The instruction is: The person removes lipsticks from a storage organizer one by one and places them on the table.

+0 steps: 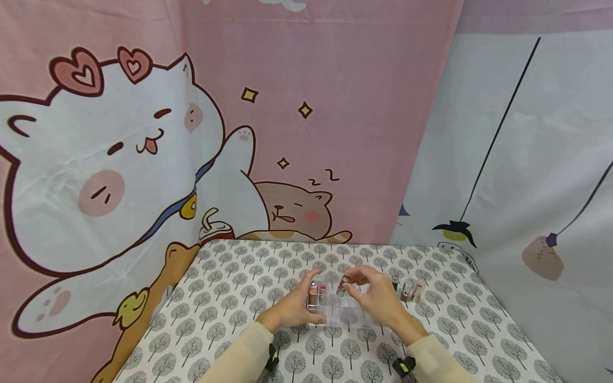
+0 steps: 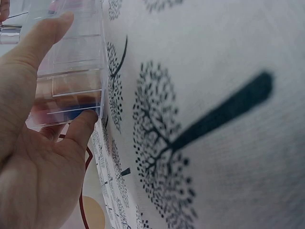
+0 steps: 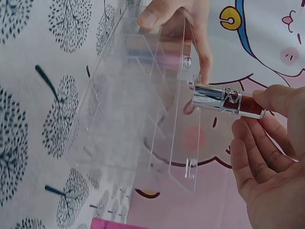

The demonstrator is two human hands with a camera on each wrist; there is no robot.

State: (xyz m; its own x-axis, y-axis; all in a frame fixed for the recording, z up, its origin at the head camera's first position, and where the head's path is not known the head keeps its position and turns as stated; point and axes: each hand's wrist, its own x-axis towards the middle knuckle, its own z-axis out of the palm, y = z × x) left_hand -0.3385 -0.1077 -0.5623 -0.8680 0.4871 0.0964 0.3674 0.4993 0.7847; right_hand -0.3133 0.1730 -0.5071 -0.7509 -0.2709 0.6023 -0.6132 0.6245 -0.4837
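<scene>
My left hand (image 1: 292, 307) grips the left end of a clear plastic organizer box (image 1: 348, 317), its thumb and fingers on opposite sides in the left wrist view. Several divided slots show through the clear walls (image 3: 114, 119). Brown and pink lip tubes (image 1: 313, 295) stand in the slots by that hand. Just above the box, my right hand (image 1: 377, 296) pinches a small lip gloss tube (image 3: 231, 99) by its dark red end. The tube's silver cap points toward the box in the right wrist view.
Right of the right hand, a few lip tubes (image 1: 405, 292) stand on the tree-patterned tablecloth (image 1: 239, 351). Part of a bright pink tube (image 3: 112, 223) shows low in the right wrist view. Cartoon-printed curtains (image 1: 364, 133) hang behind the table.
</scene>
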